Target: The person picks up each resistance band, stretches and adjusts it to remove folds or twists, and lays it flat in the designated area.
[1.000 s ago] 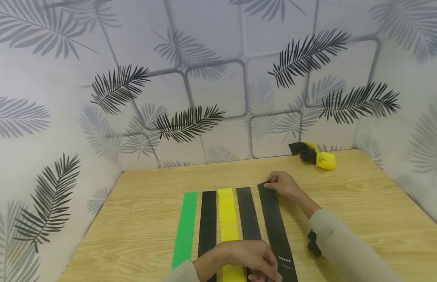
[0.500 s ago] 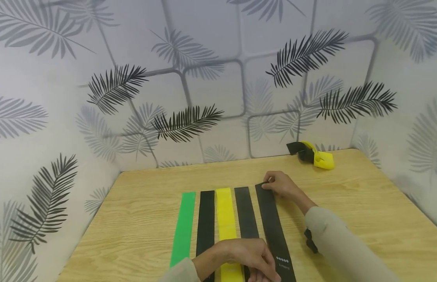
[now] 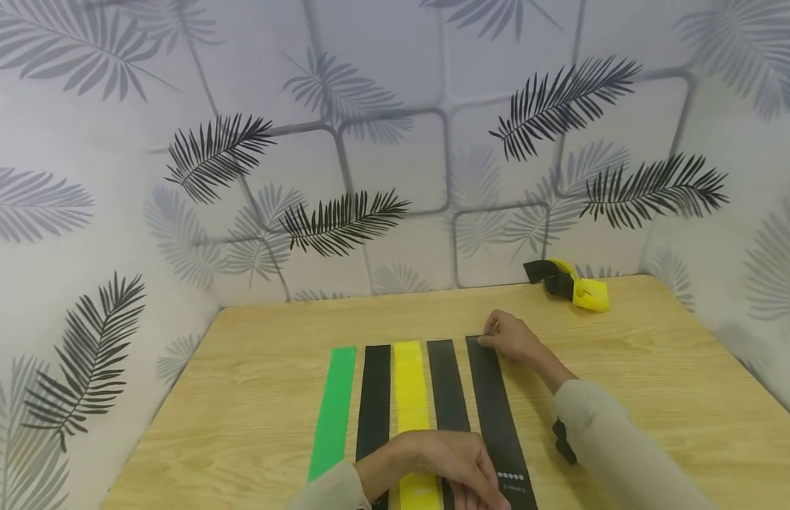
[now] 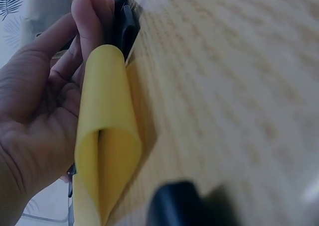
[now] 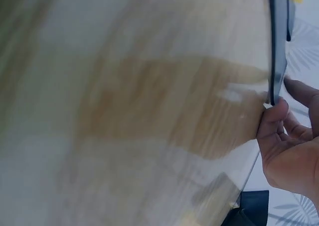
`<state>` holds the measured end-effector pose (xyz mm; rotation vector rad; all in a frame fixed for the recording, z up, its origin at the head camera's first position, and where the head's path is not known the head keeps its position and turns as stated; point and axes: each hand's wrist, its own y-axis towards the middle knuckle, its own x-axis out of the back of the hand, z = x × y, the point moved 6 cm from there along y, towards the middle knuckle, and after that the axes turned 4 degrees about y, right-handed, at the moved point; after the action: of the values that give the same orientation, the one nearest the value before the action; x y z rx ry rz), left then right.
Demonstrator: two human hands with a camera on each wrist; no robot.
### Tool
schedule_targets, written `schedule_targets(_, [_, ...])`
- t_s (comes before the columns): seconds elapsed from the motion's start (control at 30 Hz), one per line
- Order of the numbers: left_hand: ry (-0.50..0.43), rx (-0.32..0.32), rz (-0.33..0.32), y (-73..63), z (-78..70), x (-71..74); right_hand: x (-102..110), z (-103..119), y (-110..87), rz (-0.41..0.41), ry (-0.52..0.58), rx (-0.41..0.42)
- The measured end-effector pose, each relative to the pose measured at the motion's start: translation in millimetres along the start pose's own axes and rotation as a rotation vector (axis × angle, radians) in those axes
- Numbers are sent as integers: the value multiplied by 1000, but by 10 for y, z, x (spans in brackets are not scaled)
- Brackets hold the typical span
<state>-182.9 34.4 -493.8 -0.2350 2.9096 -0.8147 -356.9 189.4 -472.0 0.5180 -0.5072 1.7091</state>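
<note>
In the head view, several flat resistance bands lie side by side: a green band [image 3: 336, 418], a black band [image 3: 373, 397], a yellow band [image 3: 410, 389], another black band [image 3: 448, 382] and the rightmost black resistance band [image 3: 497, 404], with white print near its close end. My right hand [image 3: 512, 336] pinches the rightmost band's far end between thumb and finger. My left hand [image 3: 455, 457] reaches across the others, its curled fingers at that band's near end; the left wrist view shows fingertips against black band material beyond the yellow band's looped end [image 4: 107, 111]. The left grip is partly hidden.
A crumpled black and yellow bundle of bands [image 3: 570, 285] lies at the back right of the wooden table [image 3: 261, 382]. A small black piece [image 3: 564, 443] sits partly behind the right sleeve. A leaf-patterned wall [image 3: 395, 177] stands behind the table.
The rightmost black band has shifted slightly nearer, and its far edge now lies straighter, closer in line with the other bands. Both hands stay at its ends.
</note>
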Motion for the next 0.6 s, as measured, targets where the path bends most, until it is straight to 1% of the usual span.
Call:
schedule_targets(0.07, [5, 15, -15, 14, 4, 1, 27, 8, -45, 12, 50, -11])
schedule_targets(0.17, [26, 32, -57, 8, 11, 13, 66, 25, -94, 55, 128, -18])
schedule_targets(0.23, [41, 26, -70, -11, 11, 14, 102, 16, -122, 77, 172, -17])
schedule_targets(0.3, [47, 1, -64, -37, 1, 9, 171, -10, -148, 57, 183, -5])
schedule_targets(0.33, [46, -29, -49, -56, -16, 10, 228, -20, -157, 18, 164, 14])
schedule_targets(0.37, [38, -64, -35, -82, -39, 18, 299, -28, -164, -41, 143, 35])
schedule_targets(0.43, [25, -144, -31, -148, -102, 66, 478, -53, -169, -199, 78, 82])
schedule_targets(0.47, [24, -183, -47, -183, -135, 111, 578, -74, -177, -291, 44, 92])
schedule_targets(0.5, [25, -222, -72, -221, -169, 165, 679, -104, -184, -383, 17, 91])
schedule_targets(0.53, [30, -258, -112, -257, -198, 224, 772, -147, -203, -461, -1, 84])
schedule_targets(0.57, [36, -281, -166, -296, -222, 294, 856, -195, -213, -520, -6, 74])
schedule_targets(0.6, [47, -299, -226, -334, -242, 365, 930, -248, -222, -556, -15, 56])
